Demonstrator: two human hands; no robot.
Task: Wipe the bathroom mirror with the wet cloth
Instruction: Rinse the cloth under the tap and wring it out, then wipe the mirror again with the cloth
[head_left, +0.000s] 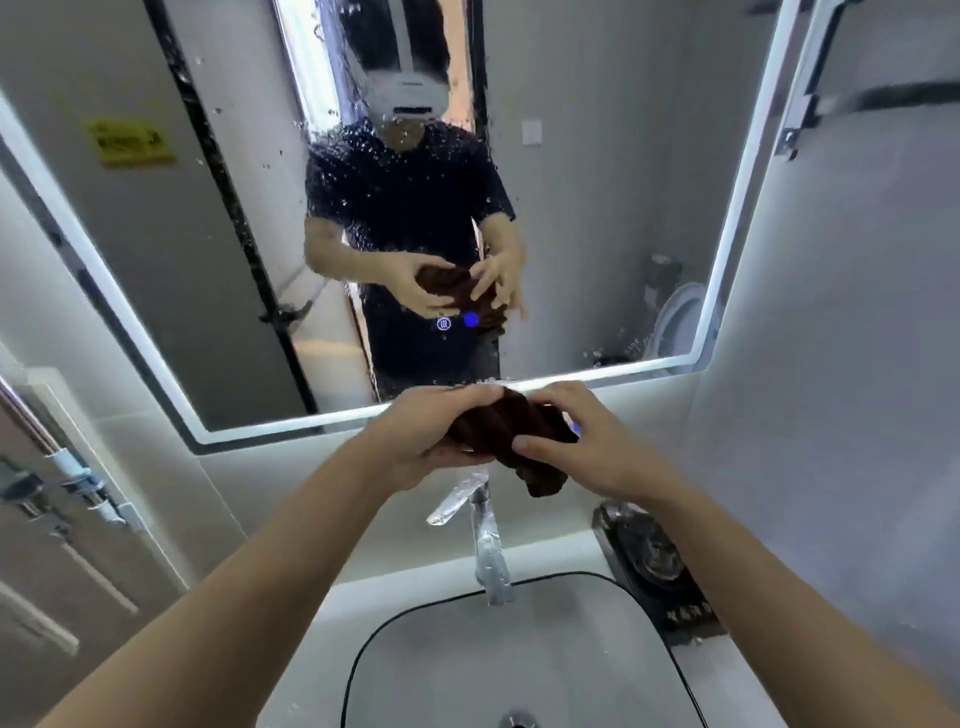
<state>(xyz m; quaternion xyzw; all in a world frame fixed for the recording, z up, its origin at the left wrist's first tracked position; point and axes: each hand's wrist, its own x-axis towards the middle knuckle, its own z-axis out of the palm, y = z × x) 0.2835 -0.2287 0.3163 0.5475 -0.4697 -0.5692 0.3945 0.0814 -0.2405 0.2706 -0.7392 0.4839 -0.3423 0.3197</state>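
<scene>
A dark brown cloth (519, 436), twisted into a bunch, hangs between both hands above the tap. My left hand (431, 431) grips its left end from below and around. My right hand (582, 441) holds the right part, with the thumb and fingers curled on it. Just beyond the hands is the lit-edged bathroom mirror (597, 208), spotted with water drops down its middle. It reflects a person in a dark shirt holding the same cloth. Both hands are just below the mirror's lower edge, apart from the glass.
A chrome tap (485, 540) stands under the cloth at the back of a white basin (519, 649). A dark round object (649, 561) sits on the counter to the right. Two blue touch icons (457, 322) glow on the mirror. A shower door (62, 519) is at left.
</scene>
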